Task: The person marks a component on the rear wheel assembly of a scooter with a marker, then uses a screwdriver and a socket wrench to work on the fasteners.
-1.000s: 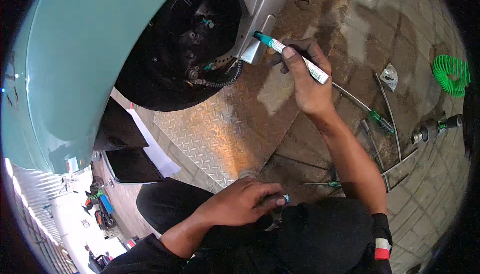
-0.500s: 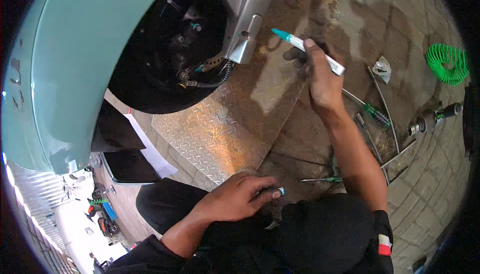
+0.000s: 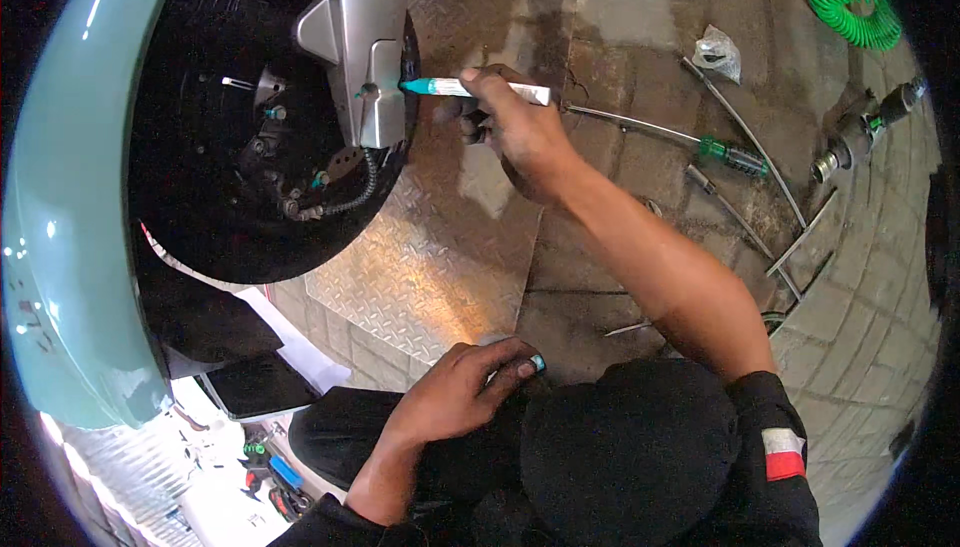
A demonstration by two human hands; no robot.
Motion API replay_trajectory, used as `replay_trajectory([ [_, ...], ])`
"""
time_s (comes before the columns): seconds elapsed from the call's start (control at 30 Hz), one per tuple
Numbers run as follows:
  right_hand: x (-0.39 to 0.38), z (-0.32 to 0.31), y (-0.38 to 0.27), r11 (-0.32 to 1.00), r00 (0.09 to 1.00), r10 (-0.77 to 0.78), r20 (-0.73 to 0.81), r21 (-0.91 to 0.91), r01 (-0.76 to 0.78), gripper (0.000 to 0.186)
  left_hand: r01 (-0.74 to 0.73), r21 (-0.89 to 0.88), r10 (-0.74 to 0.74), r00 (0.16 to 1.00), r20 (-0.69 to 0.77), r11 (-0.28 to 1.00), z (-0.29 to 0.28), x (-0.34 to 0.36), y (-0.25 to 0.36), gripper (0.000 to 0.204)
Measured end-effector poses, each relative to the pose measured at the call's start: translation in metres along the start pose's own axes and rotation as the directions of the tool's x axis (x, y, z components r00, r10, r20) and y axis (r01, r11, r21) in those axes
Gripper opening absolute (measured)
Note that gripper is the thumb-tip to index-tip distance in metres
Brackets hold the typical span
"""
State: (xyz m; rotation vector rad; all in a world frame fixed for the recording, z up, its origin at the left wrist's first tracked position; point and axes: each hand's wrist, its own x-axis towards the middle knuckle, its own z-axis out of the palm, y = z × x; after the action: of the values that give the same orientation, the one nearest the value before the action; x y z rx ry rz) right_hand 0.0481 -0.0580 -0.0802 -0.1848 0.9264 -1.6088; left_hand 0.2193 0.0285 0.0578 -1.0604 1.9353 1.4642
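Note:
My right hand (image 3: 530, 132) grips a white paint marker (image 3: 450, 87) with a teal tip pointing left. That tip is at the right edge of a silver bracket (image 3: 385, 122) on a metal arm (image 3: 372, 7) beside the black wheel (image 3: 190, 207); whether they touch I cannot tell. Teal marks show on several fasteners, such as a bolt (image 3: 275, 112) inside the wheel. Lower down, my left hand (image 3: 445, 397) rests near my knee, its thumb and fingers closed on a small teal cap (image 3: 538, 362).
A pale green body panel (image 3: 85, 197) curves along the left. Diamond-patterned metal plate (image 3: 400, 282) lies under the wheel. On the paving are a green-handled screwdriver (image 3: 735, 155), metal rods (image 3: 750, 137), a clear plastic bag (image 3: 718, 52), a power tool (image 3: 850, 142) and a green coiled hose (image 3: 850, 7).
My right hand has moved left, bringing the marker's tip from open space to the bracket. The view has shifted, and my left hand still holds the cap near my knee.

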Motion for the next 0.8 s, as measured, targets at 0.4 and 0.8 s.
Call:
replay_trajectory([
  [0.4,0.016,0.004,0.009,0.958,0.963,-0.27,-0.018,-0.11,0.266,0.033,0.027,0.016,-0.027,1.0,-0.001,1.0,-0.003,0.007,-0.006,0.022],
  [0.8,-0.003,-0.01,-0.004,0.96,0.966,-0.256,-0.023,-0.125,0.251,0.031,0.042,-0.057,-0.049,0.991,-0.127,0.998,0.011,0.013,-0.012,0.022],
])
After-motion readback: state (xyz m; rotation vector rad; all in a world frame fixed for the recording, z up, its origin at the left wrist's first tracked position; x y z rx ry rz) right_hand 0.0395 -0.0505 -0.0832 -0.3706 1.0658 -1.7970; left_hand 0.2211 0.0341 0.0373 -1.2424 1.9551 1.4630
